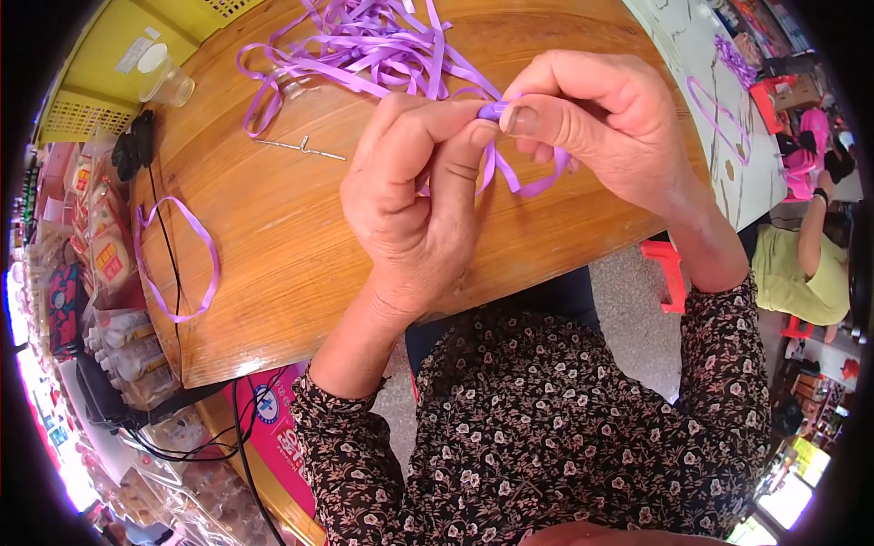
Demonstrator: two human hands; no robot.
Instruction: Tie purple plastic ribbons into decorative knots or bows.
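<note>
Head view: left hand (410,187) and right hand (605,127) both pinch the purple fitting (492,111) of one ribbon strap (539,189) mid-table, seemingly unfinished; one loop (216,257) lies separately left, tangled purple straps (364,53) piled far side.

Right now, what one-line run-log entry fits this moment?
left hand: pinching purple piece; right hand: pinching same piece; purple ribbons: heaped on table

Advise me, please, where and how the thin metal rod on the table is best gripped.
I would pinch the thin metal rod by its right-hand stretch, from above and the right: it is slender, its prong juts out mid-length, and its left end lies near the purple ribbons, while the right end points toward the left hand.
</note>
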